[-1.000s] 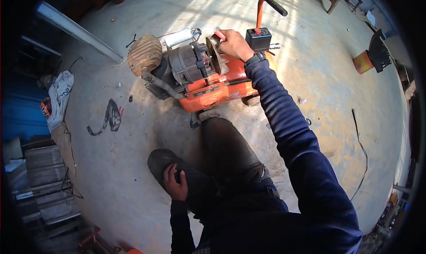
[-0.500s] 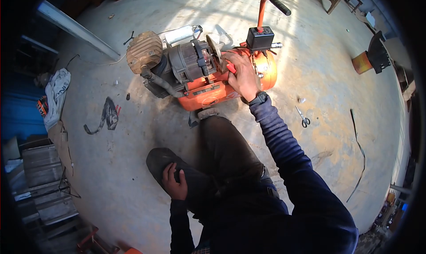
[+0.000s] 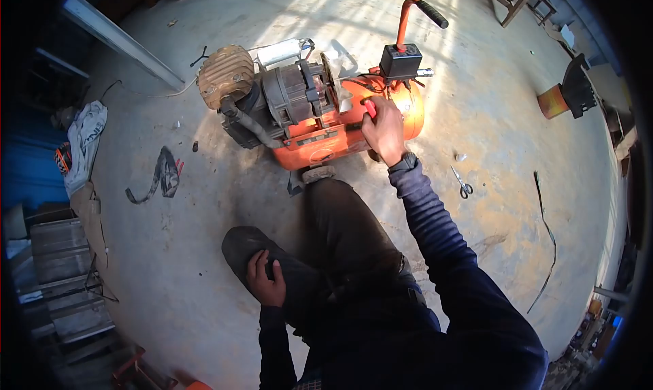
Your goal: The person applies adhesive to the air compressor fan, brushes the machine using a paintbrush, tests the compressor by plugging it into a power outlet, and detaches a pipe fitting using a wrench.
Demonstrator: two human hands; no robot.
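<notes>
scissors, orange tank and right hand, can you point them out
scissors (image 3: 462, 182): head view, where blades and handles meet
orange tank (image 3: 340, 141): head view, on its side nearest the person
right hand (image 3: 386, 133): head view, on the back of the hand

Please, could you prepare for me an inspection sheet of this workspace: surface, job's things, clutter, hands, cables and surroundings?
Surface: floor stained, partly sunlit.
Job's things: orange tank carrying a motor; red object, mostly covered by the right hand.
Clutter: scissors, long dark strip and dark strap-like item on the floor.
Hands: right grips the red object, at the tank, contact unclear; left hand rests on the knee, nothing seen in it.
Cables: thin cord left of the tank in the picture; connection unclear.
Surroundings: pale post, wooden furniture.
</notes>
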